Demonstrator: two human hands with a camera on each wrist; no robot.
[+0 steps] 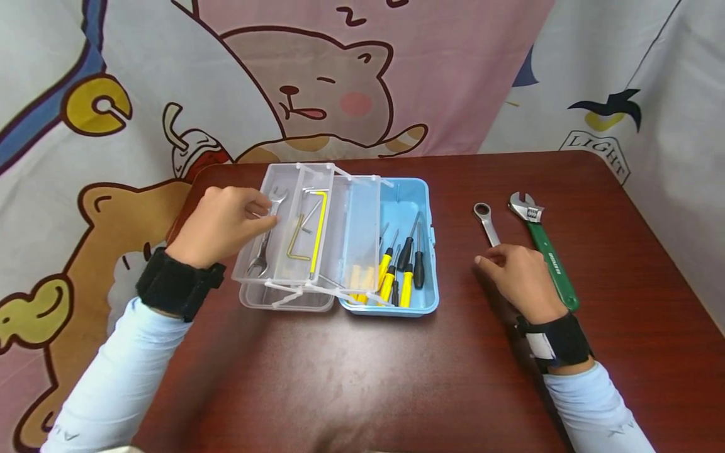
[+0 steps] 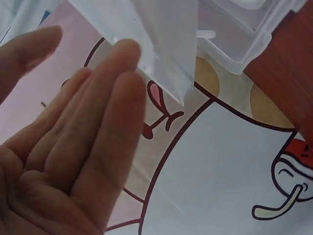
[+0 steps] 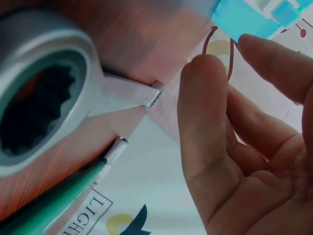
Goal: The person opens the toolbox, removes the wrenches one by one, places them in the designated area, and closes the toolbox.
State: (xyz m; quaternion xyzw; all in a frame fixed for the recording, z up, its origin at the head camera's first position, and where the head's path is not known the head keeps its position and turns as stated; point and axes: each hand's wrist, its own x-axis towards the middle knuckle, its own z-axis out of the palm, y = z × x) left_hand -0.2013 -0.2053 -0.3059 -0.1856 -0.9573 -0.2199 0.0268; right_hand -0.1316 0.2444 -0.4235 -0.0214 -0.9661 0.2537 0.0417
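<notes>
My left hand hovers at the left side of the clear plastic tray of a toolbox, over a silver open-end wrench lying in it. In the left wrist view its fingers extend loosely beside a translucent panel, holding nothing. My right hand is at a silver ratcheting wrench, covering its near end from the head view. The right wrist view shows the fingers loosely bent and apart from the wrench. An adjustable wrench with a green handle lies just right of that hand.
The toolbox's blue base holds several screwdrivers with yellow or black handles. Hex keys, one yellow, lie in the clear tray's middle section. All stands on a dark red-brown table before a cartoon-printed cloth.
</notes>
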